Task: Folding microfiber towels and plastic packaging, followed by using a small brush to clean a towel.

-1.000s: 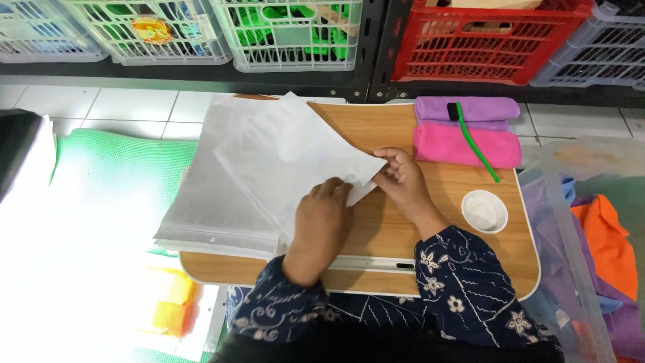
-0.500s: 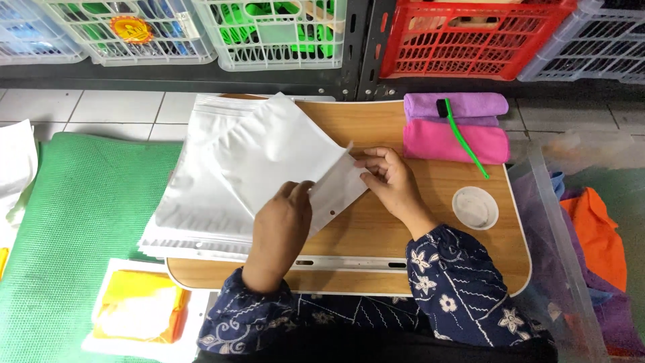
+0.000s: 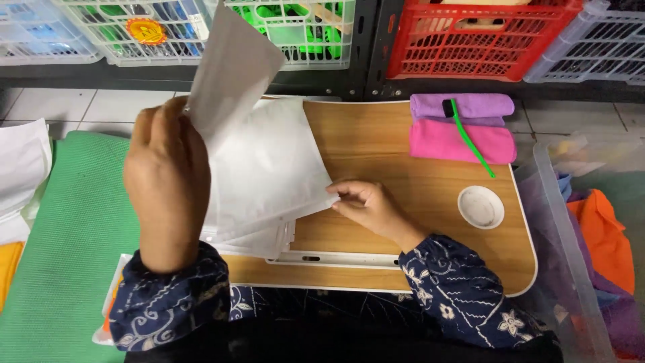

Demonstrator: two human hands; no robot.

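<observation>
Overhead, white baskets (image 3: 289,33) on the shelf hold green items; one to the left (image 3: 134,30) carries a round orange-and-yellow sticker (image 3: 146,30). Beside them sit a red crate (image 3: 480,40) and a pale lilac crate (image 3: 591,50); contents of both unclear. Right of the desk, a clear bin (image 3: 571,255) holds orange and purple cloth.

My left hand (image 3: 164,181) is raised off the desk, fingers closed on the lower corner of one white bag (image 3: 232,70), which stands tilted up in front of the baskets. My right hand (image 3: 366,205) rests on the desk (image 3: 403,242), thumb and forefinger pinching the right corner of the bag stack (image 3: 265,168). The stack lies on the desk's left half, its lower edges fanned unevenly.

At the desk's far right lie a purple roll (image 3: 470,104) and a pink roll (image 3: 447,141), touching, with a green stick (image 3: 470,138) laid across both. A small white round dish (image 3: 481,207) sits near the right edge, apart from the rolls.

Bare wood shows between stack and rolls. A green mat (image 3: 60,235) covers the floor on the left, with white sheets (image 3: 23,168) at its far edge.
</observation>
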